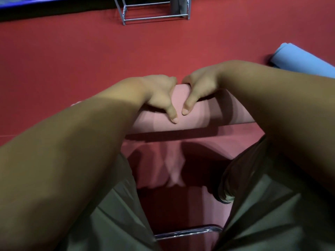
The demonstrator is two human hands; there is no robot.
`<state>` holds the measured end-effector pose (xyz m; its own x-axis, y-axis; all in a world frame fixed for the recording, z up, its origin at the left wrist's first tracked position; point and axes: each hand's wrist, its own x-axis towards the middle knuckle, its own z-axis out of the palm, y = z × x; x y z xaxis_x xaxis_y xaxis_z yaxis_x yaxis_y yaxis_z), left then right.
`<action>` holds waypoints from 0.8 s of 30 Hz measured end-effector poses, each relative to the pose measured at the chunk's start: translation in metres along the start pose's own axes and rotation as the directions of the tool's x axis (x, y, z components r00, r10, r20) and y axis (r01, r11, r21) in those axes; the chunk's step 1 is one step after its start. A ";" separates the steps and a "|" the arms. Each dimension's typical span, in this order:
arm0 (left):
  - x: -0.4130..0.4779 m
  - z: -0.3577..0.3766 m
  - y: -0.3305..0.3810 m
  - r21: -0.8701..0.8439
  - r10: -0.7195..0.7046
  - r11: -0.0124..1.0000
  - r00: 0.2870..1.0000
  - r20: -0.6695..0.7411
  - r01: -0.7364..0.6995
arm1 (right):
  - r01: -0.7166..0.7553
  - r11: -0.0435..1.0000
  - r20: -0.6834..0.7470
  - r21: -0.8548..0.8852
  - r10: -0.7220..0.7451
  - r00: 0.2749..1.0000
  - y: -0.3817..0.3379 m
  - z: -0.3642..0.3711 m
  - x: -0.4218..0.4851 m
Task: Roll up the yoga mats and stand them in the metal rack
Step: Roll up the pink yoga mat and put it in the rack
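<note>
A pink yoga mat [208,113] lies partly rolled across the red floor in front of me, its flat part [163,160] running back between my knees. My left hand [159,95] and my right hand [199,87] sit side by side on top of the roll, fingers curled over its far side and thumbs pressed on its near face. A metal rack [155,17] of grey bars stands at the far top edge, with a grey rolled mat [179,6] upright in its right side. A light blue rolled mat [304,60] lies on the floor at the right.
Red floor [72,60] stretches between me and the rack. A blue and black band [45,4] runs along the far left top. My legs in olive trousers [272,214] flank the mat. A chrome bar [186,231] crosses near the bottom.
</note>
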<state>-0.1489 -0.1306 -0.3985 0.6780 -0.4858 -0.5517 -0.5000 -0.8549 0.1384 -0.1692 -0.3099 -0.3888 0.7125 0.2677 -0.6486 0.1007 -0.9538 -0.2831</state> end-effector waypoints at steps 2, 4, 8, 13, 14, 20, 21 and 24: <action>0.001 -0.002 -0.005 -0.054 -0.019 0.998 1.000 -0.001 0.019 | -0.001 1.000 -0.037 -0.013 0.000 0.999 -0.002 -0.005 -0.002; 0.003 -0.005 -0.012 -0.126 -0.039 0.991 0.999 -0.028 0.036 | -0.017 0.999 -0.121 -0.031 0.013 0.993 -0.002 -0.013 -0.002; 0.008 -0.012 -0.029 -0.275 -0.148 0.957 0.974 -0.171 0.097 | -0.157 0.987 -0.411 -0.037 0.128 0.903 0.006 -0.021 0.000; 0.014 -0.019 -0.037 -0.487 -0.307 0.862 0.908 -0.286 0.138 | -0.163 0.982 -0.724 0.093 0.179 0.666 0.008 -0.023 0.000; 0.015 -0.020 -0.037 -0.522 -0.327 0.843 0.896 -0.302 0.132 | -0.166 0.976 -0.767 0.142 0.214 0.605 0.006 -0.024 0.001; 0.018 -0.026 -0.031 -0.726 -0.421 0.683 0.853 -0.309 0.074 | -0.018 0.661 -0.577 0.750 0.667 0.471 0.013 -0.036 0.002; 0.018 -0.025 -0.028 -0.757 -0.415 0.651 0.859 -0.300 0.050 | 0.035 0.588 -0.498 0.808 0.650 0.574 0.018 -0.038 0.001; 0.021 -0.022 -0.024 -0.818 -0.355 0.576 0.899 -0.257 -0.006 | 0.164 0.261 -0.278 0.951 0.501 0.820 0.019 -0.033 -0.003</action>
<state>-0.1114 -0.1245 -0.3954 0.9255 -0.1796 -0.3334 0.1484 -0.6381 0.7555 -0.1465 -0.3337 -0.3694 0.8277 -0.2963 -0.4766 -0.5178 -0.0756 -0.8522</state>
